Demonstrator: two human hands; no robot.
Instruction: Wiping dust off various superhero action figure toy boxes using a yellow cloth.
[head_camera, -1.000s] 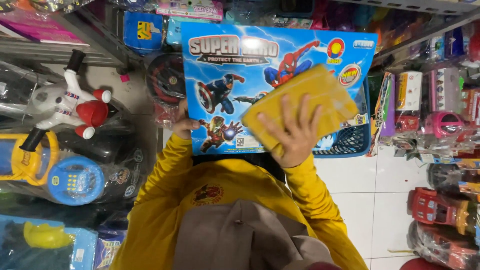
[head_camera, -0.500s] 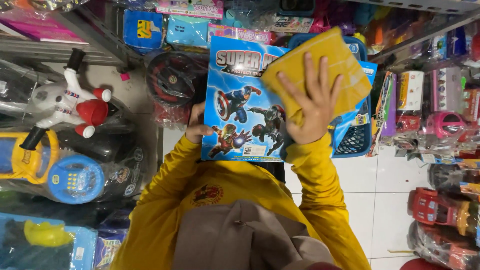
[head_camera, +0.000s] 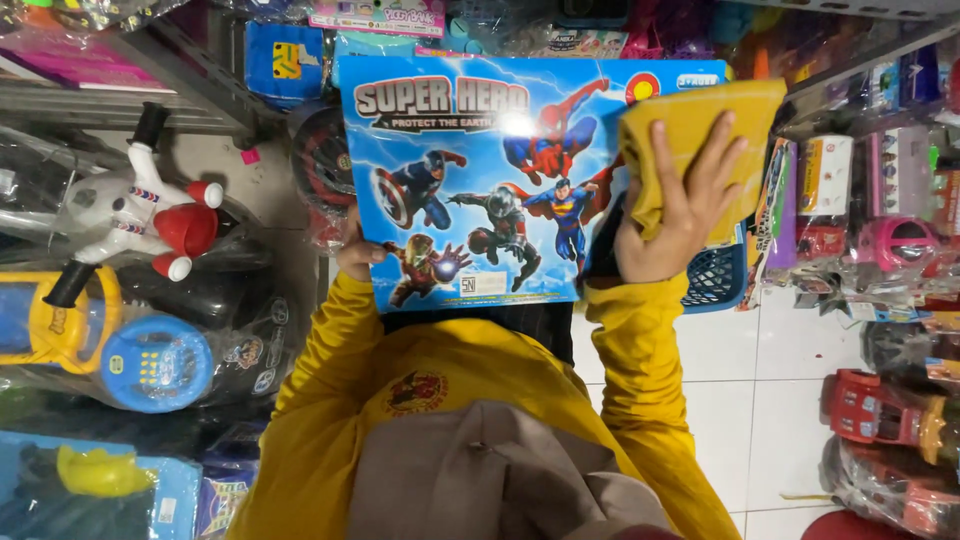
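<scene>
I hold up a flat blue toy box printed with cartoon superheroes, in front of crowded toy shelves. My left hand grips its lower left edge, mostly hidden behind the box. My right hand presses a folded yellow cloth flat against the box's right side, fingers spread and pointing up. Both arms wear yellow sleeves.
A white and red toy figure and a yellow and blue toy phone set sit bagged on the left. A blue plastic basket stands behind the box. Red toy vehicles and pink toys line the right, beside white floor tiles.
My right hand slid the yellow cloth from the box's middle up and out to its right edge. The box tilted and then came back square to the camera.
</scene>
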